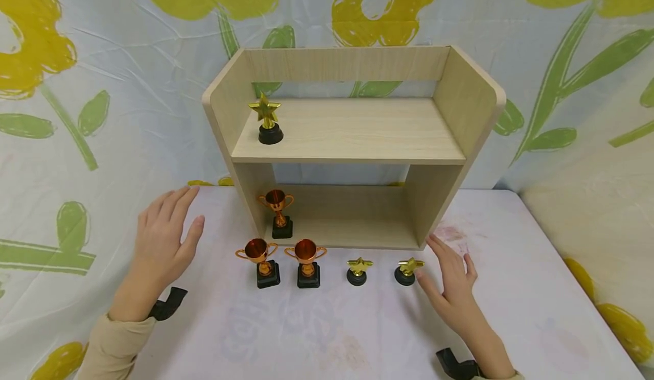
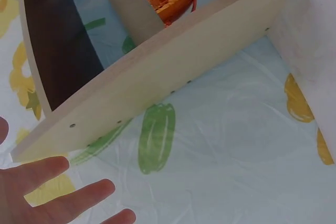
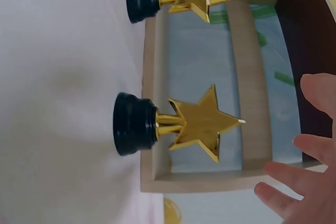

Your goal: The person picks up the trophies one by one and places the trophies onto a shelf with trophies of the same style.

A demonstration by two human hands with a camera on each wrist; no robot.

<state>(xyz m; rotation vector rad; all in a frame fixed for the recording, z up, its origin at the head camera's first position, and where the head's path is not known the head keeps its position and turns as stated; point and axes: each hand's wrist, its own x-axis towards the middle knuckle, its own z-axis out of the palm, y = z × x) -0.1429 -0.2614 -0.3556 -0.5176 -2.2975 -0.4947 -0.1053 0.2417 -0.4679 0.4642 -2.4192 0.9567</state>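
A gold star trophy (image 1: 267, 120) stands at the left of the wooden rack's (image 1: 347, 160) upper shelf. Below it, a copper cup trophy (image 1: 279, 214) stands at the left of the lower shelf. Two more copper cups (image 1: 267, 263) (image 1: 308, 263) stand on the table before the rack, with two gold stars (image 1: 357, 272) (image 1: 406, 272) to their right. My left hand (image 1: 166, 243), fingers extended, hovers left of the rack, holding nothing. My right hand (image 1: 457, 289) is spread beside the rightmost star, also seen in the right wrist view (image 3: 202, 123); whether it touches is unclear.
A cloth with yellow flowers and green leaves (image 1: 138, 84) hangs behind and beside the rack. The pale tabletop (image 1: 306, 334) carries faint markings. The rack's side panels (image 1: 475, 90) rise at both ends, and a black band shows near each wrist.
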